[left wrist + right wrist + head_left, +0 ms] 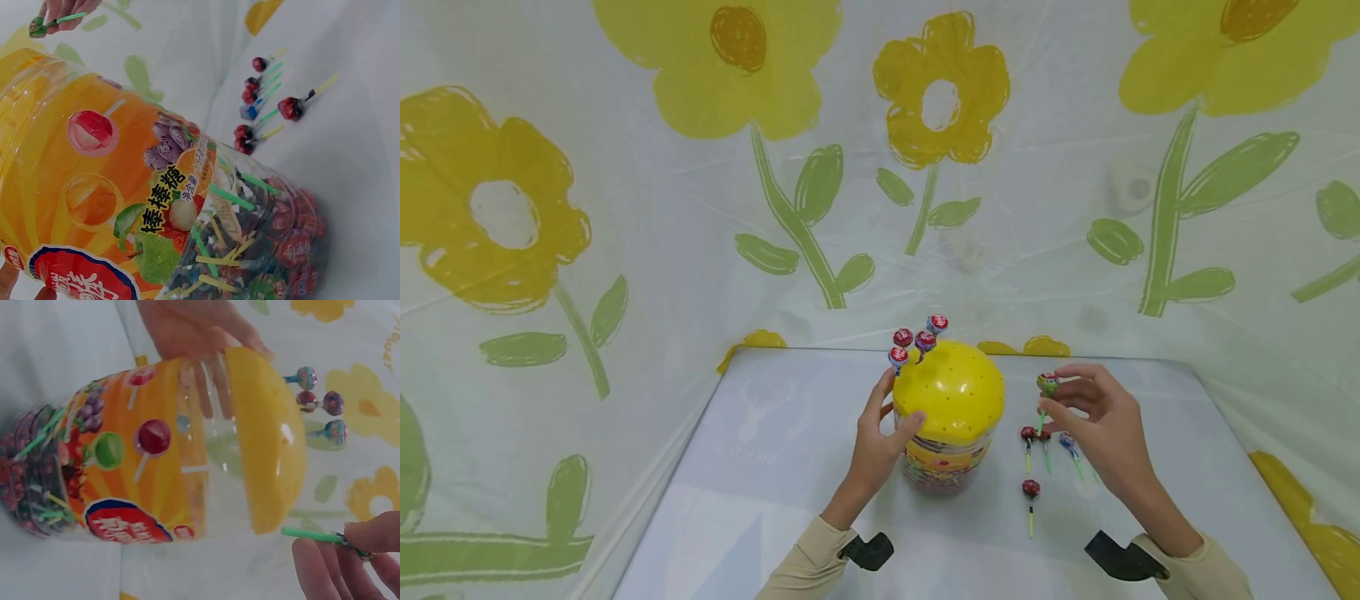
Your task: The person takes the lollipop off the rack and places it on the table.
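Note:
A clear plastic candy jar (946, 458) with an orange fruit label stands on the table, under a domed yellow lid (958, 387) dotted with small holes. My left hand (874, 450) grips its upper part from the left, thumb on the near side of the lid. Several wrapped lollipops (925, 340) stick up from the lid's far left side. To the right of the jar, my right hand (1105, 425) pinches a green-wrapped lollipop (1047, 383), head up and stick pointing down. In the right wrist view, its green stick (312, 535) points toward the lid's edge, close by.
Several loose lollipops lie on the white table (775, 500) below my right hand, one dark red lollipop (1031, 490) nearer to me than the others. More lollipops (250, 250) fill the jar's bottom. Behind the table hangs a flower-printed curtain (1037, 250).

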`<action>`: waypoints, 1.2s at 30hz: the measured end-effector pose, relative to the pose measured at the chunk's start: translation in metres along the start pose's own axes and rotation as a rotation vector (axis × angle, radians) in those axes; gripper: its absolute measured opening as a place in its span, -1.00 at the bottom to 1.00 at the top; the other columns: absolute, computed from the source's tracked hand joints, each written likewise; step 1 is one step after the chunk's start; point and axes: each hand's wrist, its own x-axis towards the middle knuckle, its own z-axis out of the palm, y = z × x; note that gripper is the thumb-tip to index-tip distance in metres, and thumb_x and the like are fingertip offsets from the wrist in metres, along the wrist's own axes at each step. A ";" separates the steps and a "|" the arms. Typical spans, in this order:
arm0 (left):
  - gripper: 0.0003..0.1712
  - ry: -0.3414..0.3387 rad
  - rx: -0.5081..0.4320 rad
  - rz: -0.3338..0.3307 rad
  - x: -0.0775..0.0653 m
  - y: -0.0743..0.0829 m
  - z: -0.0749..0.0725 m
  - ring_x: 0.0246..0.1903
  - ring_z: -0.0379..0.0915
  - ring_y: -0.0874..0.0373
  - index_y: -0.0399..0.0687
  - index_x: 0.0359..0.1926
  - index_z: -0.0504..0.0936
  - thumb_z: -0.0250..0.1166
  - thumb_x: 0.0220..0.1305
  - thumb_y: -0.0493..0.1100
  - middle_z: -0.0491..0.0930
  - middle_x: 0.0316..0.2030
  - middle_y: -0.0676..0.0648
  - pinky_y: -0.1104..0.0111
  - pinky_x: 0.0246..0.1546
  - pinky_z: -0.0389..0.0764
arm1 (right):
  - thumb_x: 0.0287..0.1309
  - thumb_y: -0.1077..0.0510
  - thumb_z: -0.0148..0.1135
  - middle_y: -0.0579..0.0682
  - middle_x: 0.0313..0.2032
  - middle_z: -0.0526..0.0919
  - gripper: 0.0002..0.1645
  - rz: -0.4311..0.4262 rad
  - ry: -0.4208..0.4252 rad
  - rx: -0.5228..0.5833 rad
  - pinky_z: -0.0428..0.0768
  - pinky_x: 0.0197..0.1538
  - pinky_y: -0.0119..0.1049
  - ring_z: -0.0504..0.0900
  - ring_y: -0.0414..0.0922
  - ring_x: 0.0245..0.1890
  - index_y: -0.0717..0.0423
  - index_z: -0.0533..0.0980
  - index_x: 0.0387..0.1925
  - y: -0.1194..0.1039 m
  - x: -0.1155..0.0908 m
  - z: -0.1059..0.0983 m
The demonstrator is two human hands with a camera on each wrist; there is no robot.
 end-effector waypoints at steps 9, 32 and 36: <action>-0.19 0.002 -0.009 0.007 0.001 0.000 0.000 0.34 0.04 -0.04 -0.20 0.43 0.05 0.20 0.25 -0.14 0.11 0.40 -0.14 -0.07 0.25 0.20 | 0.09 0.30 0.31 0.20 -0.25 0.62 -0.53 0.066 -0.019 -0.080 0.67 -0.42 -0.25 0.65 -0.19 -0.37 0.21 0.39 0.04 0.017 -0.009 -0.005; -0.17 0.015 -0.002 0.041 0.008 -0.041 0.005 0.34 0.05 0.09 0.08 0.45 0.06 0.22 0.24 0.04 0.12 0.40 0.05 0.00 0.23 0.26 | 0.11 0.19 0.32 0.20 -0.23 0.61 -0.44 0.499 -0.110 -0.082 0.67 -0.39 -0.18 0.68 -0.07 -0.34 0.26 0.32 0.10 0.098 -0.052 -0.012; -0.16 0.018 -0.009 0.038 0.007 -0.042 0.005 0.34 0.04 0.12 0.12 0.44 0.06 0.23 0.22 0.07 0.11 0.39 0.09 0.01 0.24 0.25 | 0.09 0.27 0.30 0.18 -0.25 0.62 -0.48 0.581 -0.124 -0.100 0.67 -0.40 -0.17 0.68 0.00 -0.34 0.26 0.33 0.07 0.120 -0.062 -0.008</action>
